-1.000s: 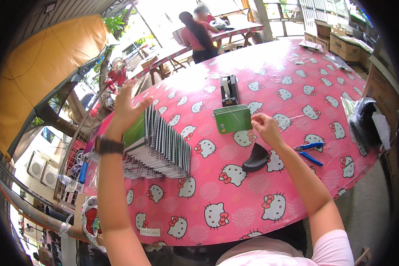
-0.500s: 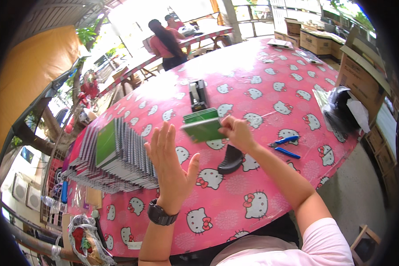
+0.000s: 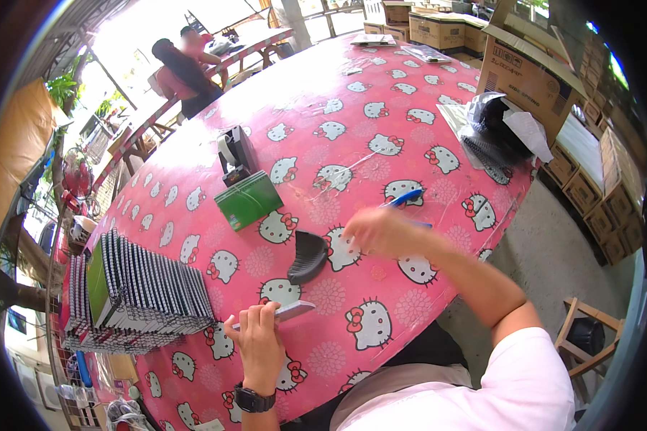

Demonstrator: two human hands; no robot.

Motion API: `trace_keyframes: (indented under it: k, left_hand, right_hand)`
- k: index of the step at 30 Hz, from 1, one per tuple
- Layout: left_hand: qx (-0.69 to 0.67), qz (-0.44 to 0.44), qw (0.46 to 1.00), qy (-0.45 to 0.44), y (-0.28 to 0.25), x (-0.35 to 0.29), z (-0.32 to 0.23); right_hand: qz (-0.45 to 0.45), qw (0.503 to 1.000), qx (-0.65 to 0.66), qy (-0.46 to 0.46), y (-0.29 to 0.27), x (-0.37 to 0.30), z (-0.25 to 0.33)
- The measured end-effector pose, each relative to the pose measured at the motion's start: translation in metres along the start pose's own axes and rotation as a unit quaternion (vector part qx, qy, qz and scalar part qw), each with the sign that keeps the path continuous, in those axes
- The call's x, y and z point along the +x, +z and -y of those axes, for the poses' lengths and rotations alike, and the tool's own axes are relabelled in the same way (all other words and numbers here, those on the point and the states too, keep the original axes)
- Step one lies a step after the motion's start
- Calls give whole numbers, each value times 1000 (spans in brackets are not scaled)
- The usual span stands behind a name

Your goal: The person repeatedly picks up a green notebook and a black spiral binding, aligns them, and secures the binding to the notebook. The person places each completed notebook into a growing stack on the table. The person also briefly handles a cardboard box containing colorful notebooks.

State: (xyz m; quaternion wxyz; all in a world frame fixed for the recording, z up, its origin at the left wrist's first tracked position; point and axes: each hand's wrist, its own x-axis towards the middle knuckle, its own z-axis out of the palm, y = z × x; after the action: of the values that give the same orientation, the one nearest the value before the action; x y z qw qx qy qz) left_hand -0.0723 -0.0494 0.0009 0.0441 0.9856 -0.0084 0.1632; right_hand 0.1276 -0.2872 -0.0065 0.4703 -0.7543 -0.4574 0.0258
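Observation:
My left hand, a dark watch on its wrist, is closed on a thin flat grey-white thing seen nearly edge-on; its kind is unclear. My right hand is smeared by motion above the table, and its fingers cannot be made out. Partly behind it are blue-handled cutters on the tabletop. Green notebooks lie in front of a black tape dispenser. Between my hands rests a curved, ribbed black piece. Several spiral notebooks are stacked at the left.
The pink patterned table curves away in front of me. A dark plastic-wrapped bundle and an open cardboard box are at the right. More boxes stand beyond. Two people sit at a far table.
The green notebooks have left my right hand and now lie by the dispenser. My left hand, open and raised before, has closed on the flat thing. The whole view has swung rightward.

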Motion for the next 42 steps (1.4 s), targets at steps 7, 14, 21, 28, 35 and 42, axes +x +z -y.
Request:
trace_keyframes:
  k: [7,14,21,28,35,42]
  left_hand:
    - [8,-32,999,-30,13,6,2]
    - [8,-24,999,-44,16,6,3]
    - [-1,-29,998,-52,16,6,4]
    - [-12,-51,997,-61,16,5,2]
    - [-13,-61,996,-56,21,4,4]
    - [-20,-68,995,-67,21,2,3]
  right_hand:
    - [-238,700,-518,430,-192,-75,-155]
    - [-168,730,-508,424,-204,-97,-155]
    - [-373,780,-414,286,-261,-94,-172]
    - [-221,699,-473,488,-229,-76,-164]
    - [-217,700,-401,549,-231,-89,-161]
    - [-194,653,-514,521,-226,-97,-167]
